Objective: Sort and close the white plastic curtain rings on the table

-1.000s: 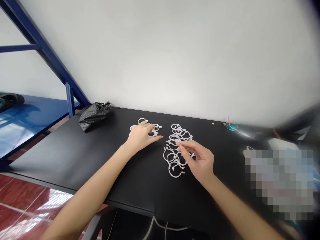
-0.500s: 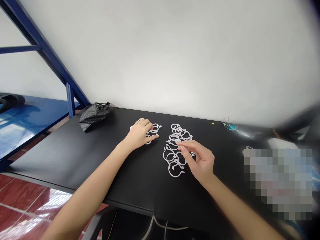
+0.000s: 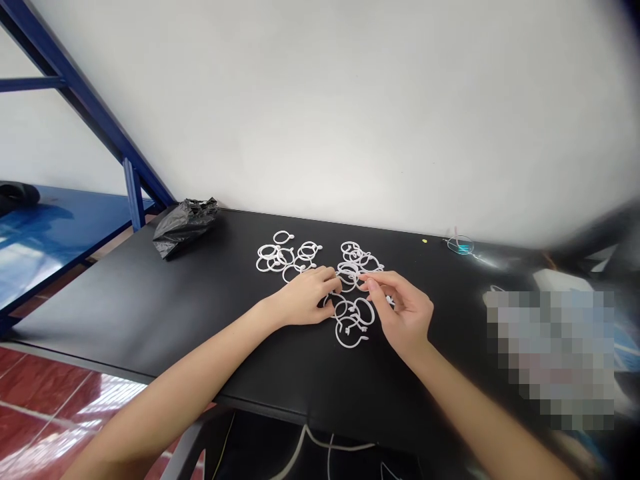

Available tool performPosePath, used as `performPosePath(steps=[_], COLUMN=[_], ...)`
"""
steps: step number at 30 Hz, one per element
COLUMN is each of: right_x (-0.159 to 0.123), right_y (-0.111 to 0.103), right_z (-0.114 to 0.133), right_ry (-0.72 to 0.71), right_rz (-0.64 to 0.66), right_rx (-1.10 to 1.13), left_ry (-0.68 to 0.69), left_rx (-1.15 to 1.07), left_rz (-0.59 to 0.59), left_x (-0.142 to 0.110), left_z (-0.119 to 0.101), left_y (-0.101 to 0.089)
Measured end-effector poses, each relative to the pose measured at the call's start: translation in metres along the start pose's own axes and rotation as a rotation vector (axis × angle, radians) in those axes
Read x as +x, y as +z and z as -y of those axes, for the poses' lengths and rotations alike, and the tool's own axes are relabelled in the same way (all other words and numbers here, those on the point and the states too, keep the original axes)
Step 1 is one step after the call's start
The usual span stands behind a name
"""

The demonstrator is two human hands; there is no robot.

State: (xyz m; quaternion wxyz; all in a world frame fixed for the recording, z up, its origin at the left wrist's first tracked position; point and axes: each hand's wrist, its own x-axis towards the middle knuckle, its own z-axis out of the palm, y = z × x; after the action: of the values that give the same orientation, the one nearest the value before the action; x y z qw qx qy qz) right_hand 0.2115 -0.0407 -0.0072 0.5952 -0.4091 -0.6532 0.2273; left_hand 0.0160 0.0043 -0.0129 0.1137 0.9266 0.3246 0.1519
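Several white plastic shower curtain rings lie in two groups, a left cluster and a right pile. My left hand rests at the left edge of the right pile, its fingers curved and the thumb apart, with rings just under the fingertips. On the pile's right side, my right hand has thumb and forefinger pinched on a white ring, partly hidden by the fingers. Some rings in the right pile are overlapping and hang open at their clasps.
The black table bears a crumpled black plastic bag at back left. A coiled clear item with a blue-green part lies near the white wall. A blurred-out package is at right. A blue metal frame stands left.
My left hand has moved right, from the left cluster to the right pile, uncovering the left rings. My right hand stays pinched at nearly the same place.
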Motion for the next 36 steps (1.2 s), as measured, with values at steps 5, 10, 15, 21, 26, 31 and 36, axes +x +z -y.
performPosePath(steps=[5,10,15,21,26,31,36], right_x=[0.000,0.001,0.003,0.001,-0.001,-0.002,0.000], right_y=[0.000,0.000,0.001,0.004,0.004,0.007,0.006], right_z=[0.000,0.000,0.000,-0.004,-0.009,-0.007,0.000], right_ry=[-0.006,-0.017,-0.071,-0.218,-0.266,-0.221,0.011], right_rz=[0.006,0.001,0.048,0.239,0.204,0.217,0.256], right_rx=[0.002,-0.005,-0.058,-0.202,-0.301,-0.229,-0.020], left_ry=[-0.030,-0.064,-0.031,-0.184,-0.324,-0.271,-0.142], left_rx=[-0.003,-0.142,-0.323,-0.697,-1.080,-1.222,-1.233], left_rz=[-0.008,-0.166,-0.392,-0.451,-0.392,-0.391,-0.328], left_x=[-0.001,-0.002,-0.001,0.001,0.003,0.003,0.002], left_z=[0.008,0.009,0.006,-0.001,-0.010,-0.015,-0.012], left_y=[-0.004,-0.006,-0.008,-0.009,-0.004,-0.003,-0.010])
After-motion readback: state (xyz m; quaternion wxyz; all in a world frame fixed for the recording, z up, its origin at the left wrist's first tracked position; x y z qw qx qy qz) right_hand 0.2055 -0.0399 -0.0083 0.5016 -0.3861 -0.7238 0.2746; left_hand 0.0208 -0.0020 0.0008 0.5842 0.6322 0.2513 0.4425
